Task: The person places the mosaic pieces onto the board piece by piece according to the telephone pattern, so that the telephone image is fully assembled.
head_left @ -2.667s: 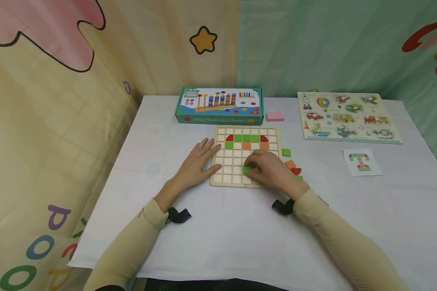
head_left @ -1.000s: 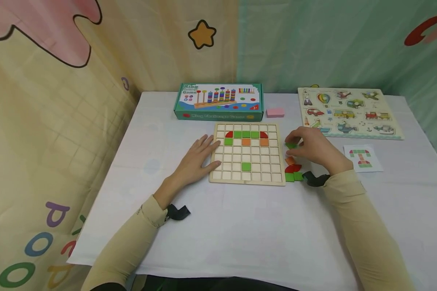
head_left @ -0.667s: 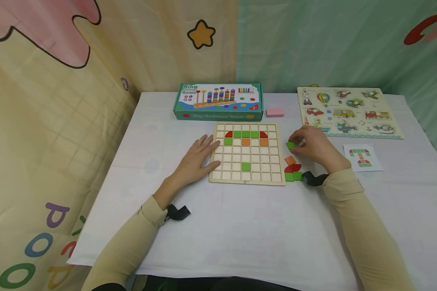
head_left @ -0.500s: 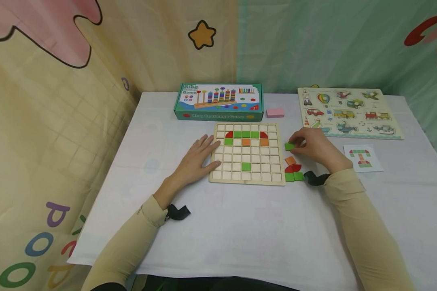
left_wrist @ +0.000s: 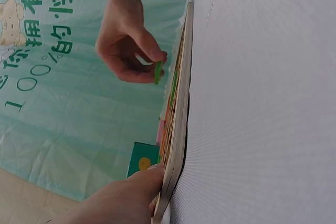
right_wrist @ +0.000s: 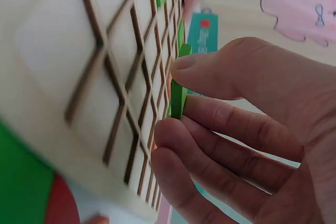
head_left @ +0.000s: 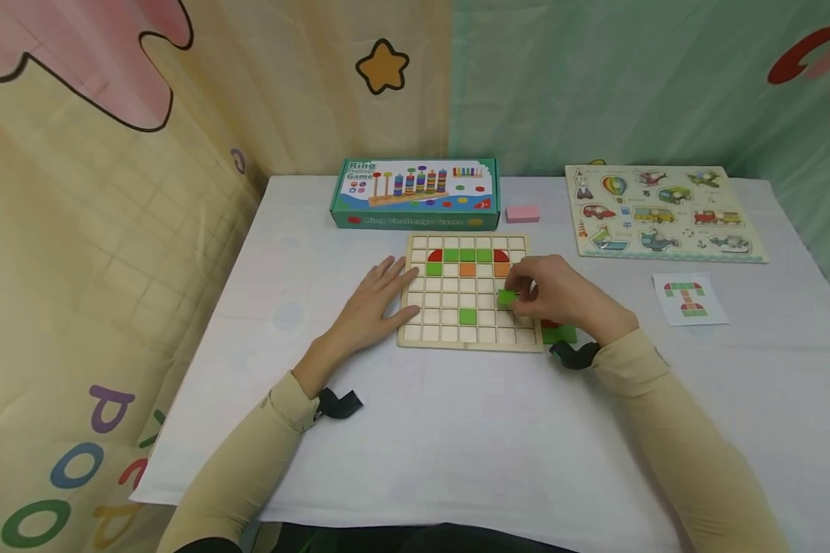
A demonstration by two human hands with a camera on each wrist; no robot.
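My right hand (head_left: 556, 290) pinches a green square tile (head_left: 506, 298) between thumb and fingers, over the right part of a wooden grid board (head_left: 429, 340). The right wrist view shows that tile (right_wrist: 179, 85) tilted on edge, above the board's cells. My left hand (head_left: 370, 307) lies with fingers spread at the board's left edge, thumb and fingertips on its rim. Set in the board are green tiles (head_left: 467, 256), orange tiles (head_left: 467, 269) and rounded red tiles (head_left: 435, 255) near the top, plus one lone green tile (head_left: 467, 316) lower down.
Loose green tiles (head_left: 559, 334) lie right of the board, partly hidden by my right hand. Farther right is a pattern card (head_left: 690, 299). Behind stand a ring game box (head_left: 415, 196), a pink block (head_left: 522, 213) and a vehicle picture board (head_left: 667, 215).
The lone green tile was set down on the board. My right hand then went right, took another green tile from the table and brought it left over the board. The left hand stayed.
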